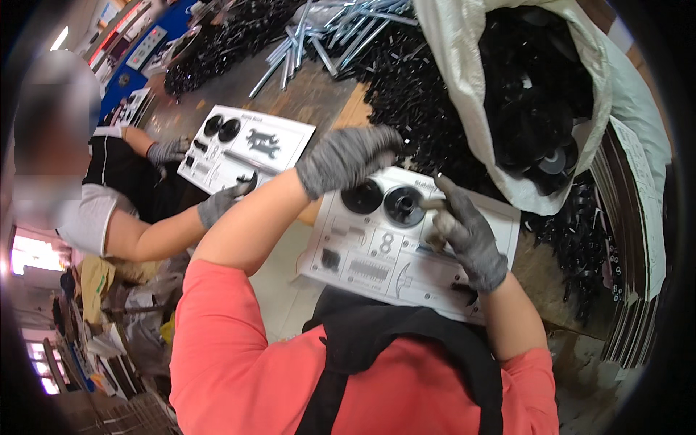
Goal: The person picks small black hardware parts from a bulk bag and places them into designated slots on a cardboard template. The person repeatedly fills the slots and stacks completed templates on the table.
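Near the top edge of the white printed card [500,225] sit two black round discs [395,215]. Your grey-gloved left hand [348,159] hangs by that edge; your grey-gloved right hand [467,235] bends over the right side. I cannot tell if either grasps anything. You seem to be placing parts; next likely calls for matching an outline.

Windows [35,254] at far left glare white below a glowing ceiling lamp [59,38]. Metal rods [324,56] glint, while the heaped black parts [406,109] sink into darkness. Slight blur softens the left hand [348,161] and right hand [471,239]; straight edges bow outward toward the blackened margins.
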The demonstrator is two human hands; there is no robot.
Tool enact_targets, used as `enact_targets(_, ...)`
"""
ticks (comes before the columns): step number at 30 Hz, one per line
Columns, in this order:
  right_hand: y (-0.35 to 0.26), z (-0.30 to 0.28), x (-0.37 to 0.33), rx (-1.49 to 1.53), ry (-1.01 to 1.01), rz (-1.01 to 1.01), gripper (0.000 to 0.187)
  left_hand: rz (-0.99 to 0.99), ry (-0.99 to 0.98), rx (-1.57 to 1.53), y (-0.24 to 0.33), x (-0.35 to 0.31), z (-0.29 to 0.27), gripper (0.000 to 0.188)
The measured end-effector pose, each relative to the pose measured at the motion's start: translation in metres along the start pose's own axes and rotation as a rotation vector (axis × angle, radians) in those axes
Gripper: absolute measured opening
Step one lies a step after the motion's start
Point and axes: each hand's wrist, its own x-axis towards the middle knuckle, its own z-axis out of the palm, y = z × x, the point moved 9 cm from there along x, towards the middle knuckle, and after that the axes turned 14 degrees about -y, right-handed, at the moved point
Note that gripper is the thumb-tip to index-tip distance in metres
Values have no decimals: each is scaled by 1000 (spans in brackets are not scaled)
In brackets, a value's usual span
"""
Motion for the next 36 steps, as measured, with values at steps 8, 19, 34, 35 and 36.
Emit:
enact_targets(8,28,70,41,-712,-233,-102,37,-177,-188,-27,8,-98,43,27)
enact_targets(19,41,97,43,-1340,-323,158,27,-395,-375,447,-25,-120,74,23)
enact_targets(34,54,92,71,-1132,-376,118,27,-469,-647,-173,-59,-98,88,22)
enact_targets(35,51,92,76,-1089,-373,73,27,-418,-683,68,-46,-91,83,20)
enact_targets(36,51,93,74,-1137,-356,135,24,-362,-713,309,-28,-86,82,19)
